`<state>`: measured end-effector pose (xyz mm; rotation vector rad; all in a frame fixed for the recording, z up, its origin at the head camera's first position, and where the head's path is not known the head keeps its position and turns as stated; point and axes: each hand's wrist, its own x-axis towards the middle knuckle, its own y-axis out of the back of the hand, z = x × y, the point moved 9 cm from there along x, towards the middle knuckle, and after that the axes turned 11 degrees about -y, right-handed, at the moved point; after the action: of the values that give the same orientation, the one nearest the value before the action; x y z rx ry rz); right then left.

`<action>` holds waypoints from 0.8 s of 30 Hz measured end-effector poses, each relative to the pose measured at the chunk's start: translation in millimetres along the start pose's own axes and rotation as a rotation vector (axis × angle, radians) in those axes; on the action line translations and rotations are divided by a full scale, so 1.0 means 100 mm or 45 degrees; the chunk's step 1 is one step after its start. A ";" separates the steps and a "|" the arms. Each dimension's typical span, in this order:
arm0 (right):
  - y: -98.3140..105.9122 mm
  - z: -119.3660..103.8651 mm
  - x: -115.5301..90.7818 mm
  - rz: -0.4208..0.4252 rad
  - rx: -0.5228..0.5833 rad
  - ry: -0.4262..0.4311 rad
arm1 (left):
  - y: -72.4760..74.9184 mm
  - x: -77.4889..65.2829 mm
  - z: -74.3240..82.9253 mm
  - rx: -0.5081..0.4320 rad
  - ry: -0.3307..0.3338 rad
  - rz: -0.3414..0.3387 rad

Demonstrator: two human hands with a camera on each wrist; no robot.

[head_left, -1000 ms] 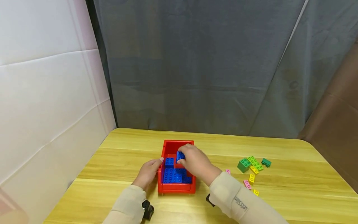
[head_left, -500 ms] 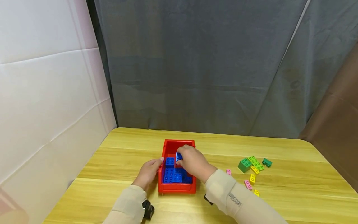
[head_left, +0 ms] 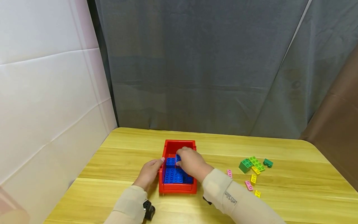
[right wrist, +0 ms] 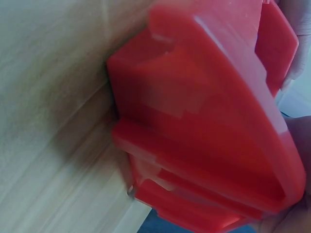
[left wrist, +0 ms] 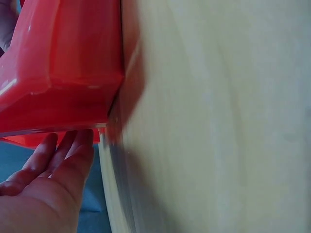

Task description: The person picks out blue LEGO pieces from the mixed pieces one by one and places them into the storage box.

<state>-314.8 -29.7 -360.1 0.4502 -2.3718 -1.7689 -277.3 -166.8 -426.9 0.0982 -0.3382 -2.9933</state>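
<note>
A red bin [head_left: 178, 188] stands on the table with blue toy building bricks [head_left: 173, 176] across its bottom. My right hand [head_left: 193, 163] reaches in over the right wall and pinches a blue brick [head_left: 177, 157] between thumb and fingers, close over the others. That brick is partly covered by the hand. At the left wall, my left hand [head_left: 149, 172] rests with its thumb tip at the rim. The left wrist view shows its fingers [left wrist: 77, 162] straight, tips against the bin's side. The right wrist view is filled mostly by the bin's outer wall [right wrist: 194, 107].
On the wooden table [head_left: 128, 140], right of the bin, lie green bricks [head_left: 245, 165], a light green brick [head_left: 256, 164], yellow bricks [head_left: 253, 179] and pink bricks [head_left: 248, 185]. A small green wheeled piece [head_left: 268, 163] sits beside them. A grey curtain [head_left: 190, 77] hangs behind the table.
My right hand has lowered slightly inside the bin with the blue brick, narrowing the red gap beneath it. My left hand stays at the left wall. The whole head view has shifted slightly.
</note>
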 end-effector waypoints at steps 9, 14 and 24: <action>-0.06 -0.02 0.03 -0.034 -0.015 0.008 | -0.02 0.00 0.01 0.002 -0.001 -0.012; -0.08 -0.02 0.05 -0.041 -0.010 0.005 | -0.01 0.00 0.01 0.005 -0.014 -0.010; -0.11 -0.05 0.07 -0.044 -0.042 0.017 | -0.01 0.00 0.01 0.005 -0.010 -0.016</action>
<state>-318.8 -39.4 -370.0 0.5005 -2.3358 -1.8113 -277.5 -165.2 -426.1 0.0890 -0.3462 -3.0066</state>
